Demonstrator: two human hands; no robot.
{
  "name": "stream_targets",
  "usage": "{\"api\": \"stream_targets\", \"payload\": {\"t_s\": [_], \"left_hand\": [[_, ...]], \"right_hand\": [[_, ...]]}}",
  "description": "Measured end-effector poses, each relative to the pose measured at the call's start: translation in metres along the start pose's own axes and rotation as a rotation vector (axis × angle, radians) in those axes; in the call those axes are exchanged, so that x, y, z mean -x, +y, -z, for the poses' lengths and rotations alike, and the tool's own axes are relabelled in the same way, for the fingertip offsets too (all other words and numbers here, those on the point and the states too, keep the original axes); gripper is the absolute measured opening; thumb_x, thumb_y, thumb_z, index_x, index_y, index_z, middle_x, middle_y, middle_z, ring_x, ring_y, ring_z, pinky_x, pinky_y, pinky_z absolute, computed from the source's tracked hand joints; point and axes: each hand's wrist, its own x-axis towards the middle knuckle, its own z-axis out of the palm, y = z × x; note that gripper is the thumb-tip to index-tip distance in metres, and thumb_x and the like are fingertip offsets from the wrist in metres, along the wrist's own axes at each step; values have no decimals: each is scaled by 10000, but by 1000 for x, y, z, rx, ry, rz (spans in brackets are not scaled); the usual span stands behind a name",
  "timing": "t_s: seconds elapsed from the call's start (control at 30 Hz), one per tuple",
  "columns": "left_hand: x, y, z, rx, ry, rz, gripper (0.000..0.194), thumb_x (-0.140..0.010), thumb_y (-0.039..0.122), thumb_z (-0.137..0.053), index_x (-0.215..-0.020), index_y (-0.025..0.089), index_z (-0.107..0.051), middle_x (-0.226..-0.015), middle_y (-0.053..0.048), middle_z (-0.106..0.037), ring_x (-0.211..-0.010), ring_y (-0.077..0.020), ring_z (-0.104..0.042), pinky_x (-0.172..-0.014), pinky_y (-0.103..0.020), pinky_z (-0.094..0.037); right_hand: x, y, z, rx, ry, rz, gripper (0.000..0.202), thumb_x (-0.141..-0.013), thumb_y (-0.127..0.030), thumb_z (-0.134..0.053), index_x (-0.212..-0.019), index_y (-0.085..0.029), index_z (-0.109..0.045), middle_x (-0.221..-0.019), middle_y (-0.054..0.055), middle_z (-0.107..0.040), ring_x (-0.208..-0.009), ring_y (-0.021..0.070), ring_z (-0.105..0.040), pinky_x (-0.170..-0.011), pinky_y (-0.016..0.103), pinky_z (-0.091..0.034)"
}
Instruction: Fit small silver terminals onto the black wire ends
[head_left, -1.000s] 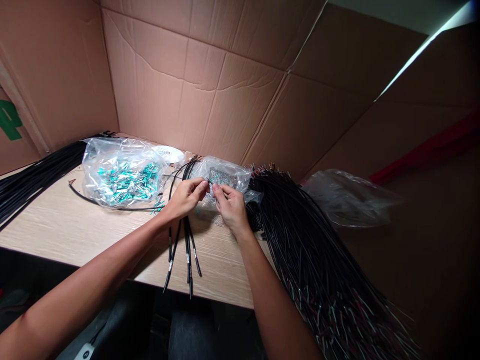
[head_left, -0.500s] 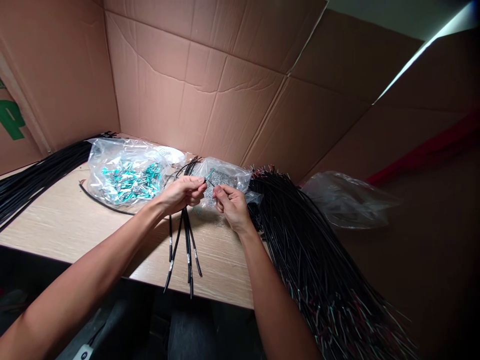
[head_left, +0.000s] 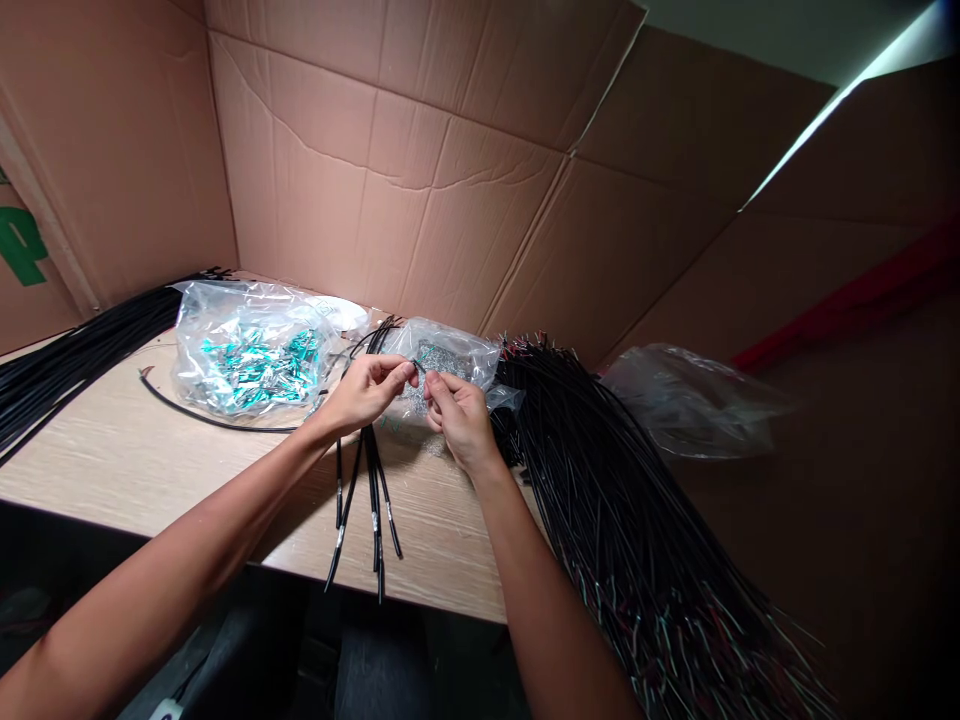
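In the head view my left hand (head_left: 373, 388) is closed in a pinch on the end of a black cable (head_left: 217, 418), whose other end curves away over the table to the left. Close beside it, my right hand (head_left: 459, 412) pinches a thin dark wire at that cable's tip; the fingers hide most of it. Under my hands lies a small bunch of black cables (head_left: 373, 490) with silvery bands near their ends. Just behind the fingers sits a clear bag (head_left: 476, 350) of small metal pieces.
A clear bag of teal and silver pieces (head_left: 262, 365) stands left on the wooden table (head_left: 97, 440). Long black cables (head_left: 90, 335) lie far left; a thick pile of cables (head_left: 615, 500) hangs over the right side. Cardboard walls (head_left: 322, 180) enclose the back.
My hands have drawn slightly closer together, and my left thumb has shifted at the cable tip. The green wire end that stood out above the fingers is now barely visible. The cable's far end slid left.
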Motion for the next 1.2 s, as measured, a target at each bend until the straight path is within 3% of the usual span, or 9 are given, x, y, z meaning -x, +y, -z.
{"api": "stream_targets", "payload": {"t_s": [0.2, 0.37, 0.47, 0.57, 0.7, 0.87, 0.97, 1.07, 1.2], "left_hand": [[3, -9, -5, -671, 182, -327, 371, -1042, 276, -469, -707, 161, -577, -577, 22, -466, -516, -105, -377, -536, -260, -285], [4, -16, -7, -1225, 105, -399, 263, -1016, 106, -428, -920, 152, -668, -754, -73, -654, -681, -181, -573, -564, -278, -372], [4, -15, -10, -1317, 43, -366, 265, -980, 54, -426, -965, 144, -676, -816, -101, -686, -768, -210, -615, -595, -290, -405], [4, -12, -12, -1142, 112, -287, 261, -1020, 153, -429, -889, 160, -655, -703, -63, -633, -636, -188, -558, -565, -294, -353], [3, -2, -7, -673, 167, -178, 360, -1047, 326, -447, -757, 173, -595, -560, 18, -467, -502, -128, -407, -548, -279, -282], [-2, 9, 10, 1, -1, 20, 436, -997, 500, -533, -701, 180, -548, -553, 46, -360, -490, -100, -269, -495, -261, -185], [-4, 10, 19, 330, -124, 195, 410, -934, 494, -621, -676, 197, -507, -531, 71, -266, -470, -90, -171, -469, -262, -121], [-4, 8, 24, 457, -181, 281, 388, -887, 460, -674, -662, 204, -488, -532, 79, -224, -474, -88, -134, -461, -262, -111], [-3, 5, 21, 290, -133, 169, 429, -937, 539, -624, -707, 183, -555, -533, 73, -271, -482, -89, -169, -486, -265, -120]], "right_hand": [[6, -8, -10, -20, 93, -119, 467, -826, -552, -778, -648, -208, -519, -503, -110, -276, -405, 46, -187, -384, 225, -140], [10, -14, -16, -102, 192, -317, 446, -847, -500, -772, -657, -201, -503, -510, -118, -256, -403, 37, -171, -378, 209, -118], [10, -12, -16, -145, 235, -370, 427, -850, -485, -771, -677, -203, -502, -508, -125, -244, -405, 39, -156, -377, 208, -110], [9, -6, -15, -121, 189, -286, 460, -831, -536, -778, -671, -208, -498, -511, -122, -245, -411, 44, -162, -384, 216, -120], [5, 5, -13, 18, 126, -74, 501, -835, -649, -727, -684, -223, -512, -523, -95, -288, -421, 69, -216, -395, 243, -165], [4, 8, -12, 268, 91, 99, 468, -916, -687, -606, -808, -232, -596, -668, -15, -471, -544, 125, -380, -471, 265, -293], [6, 4, -15, 358, 64, 191, 409, -968, -629, -571, -841, -242, -605, -705, -9, -480, -617, 146, -424, -556, 276, -349], [9, 1, -18, 467, 73, 288, 363, -1000, -564, -557, -831, -245, -591, -725, -4, -486, -677, 158, -450, -638, 291, -373], [7, 4, -19, 376, 140, 205, 448, -992, -653, -494, -833, -243, -579, -684, 3, -465, -633, 163, -433, -565, 298, -335]]}}
